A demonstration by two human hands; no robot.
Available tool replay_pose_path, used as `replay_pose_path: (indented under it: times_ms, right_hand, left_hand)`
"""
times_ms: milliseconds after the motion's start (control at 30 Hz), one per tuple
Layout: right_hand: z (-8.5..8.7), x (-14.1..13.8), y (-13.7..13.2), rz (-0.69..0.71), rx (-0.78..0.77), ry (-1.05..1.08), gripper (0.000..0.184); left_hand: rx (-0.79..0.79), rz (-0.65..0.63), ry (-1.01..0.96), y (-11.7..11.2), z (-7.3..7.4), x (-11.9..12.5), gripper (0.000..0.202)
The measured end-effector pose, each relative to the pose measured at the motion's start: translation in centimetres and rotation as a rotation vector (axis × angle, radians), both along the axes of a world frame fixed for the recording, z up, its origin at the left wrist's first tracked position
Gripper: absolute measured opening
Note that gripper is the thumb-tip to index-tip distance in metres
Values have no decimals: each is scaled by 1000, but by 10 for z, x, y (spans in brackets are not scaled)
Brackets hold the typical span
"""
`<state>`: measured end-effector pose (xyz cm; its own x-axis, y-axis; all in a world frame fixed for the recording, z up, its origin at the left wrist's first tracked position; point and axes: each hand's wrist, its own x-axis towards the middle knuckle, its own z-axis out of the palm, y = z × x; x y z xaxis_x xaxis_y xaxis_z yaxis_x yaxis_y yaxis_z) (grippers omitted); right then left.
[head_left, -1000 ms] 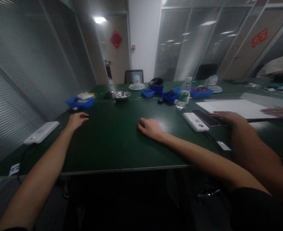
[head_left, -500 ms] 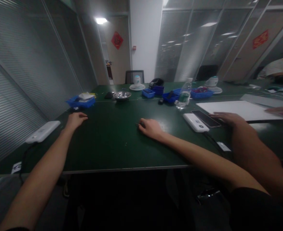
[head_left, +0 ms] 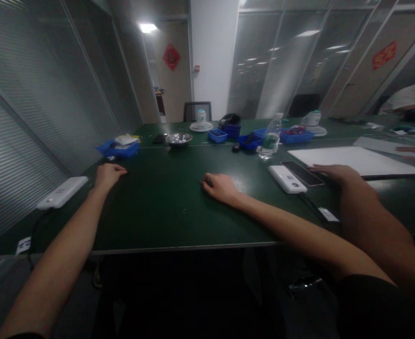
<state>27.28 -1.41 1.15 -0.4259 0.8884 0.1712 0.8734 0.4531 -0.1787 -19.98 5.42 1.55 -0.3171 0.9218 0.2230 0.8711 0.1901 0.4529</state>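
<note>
My left hand (head_left: 109, 176) rests on the green table (head_left: 158, 207) at the left, with thumb and fingertips pinched together. What they hold, if anything, is too small to make out. Nearest to it are a blue tray (head_left: 120, 149) with white tissue and a white power bank (head_left: 62, 193) with a cable. Near the middle of the table lies my right hand (head_left: 221, 188), its fingers curled round a small dark thing (head_left: 208, 181) whose thin tip sticks out to the left. Blur hides what kind of thing it is.
Another person's arm (head_left: 373, 212) reaches in from the right beside a phone (head_left: 302, 173) and a second power bank (head_left: 288, 179). A water bottle (head_left: 270, 141), a metal bowl (head_left: 179, 140), blue trays (head_left: 249, 142) and a white board (head_left: 352, 160) stand or lie farther back.
My left hand has shifted slightly left, its fingertips closer together. My right hand stays in place. At the far right, another person's hand has moved up a little over the white board.
</note>
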Motion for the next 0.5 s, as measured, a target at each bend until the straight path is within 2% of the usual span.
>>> replay_pose_path:
  times_ms: [233, 367, 500]
  right_hand:
    - [3, -1, -1, 1, -12, -13, 37]
    - [1, 0, -1, 7, -14, -4, 38]
    - [2, -1, -1, -1, -19, -15, 39]
  left_hand:
    - [37, -18, -21, 2, -5, -3, 18]
    - [60, -23, -13, 7, -12, -10, 23]
    - [58, -30, 28, 14, -17, -19, 19]
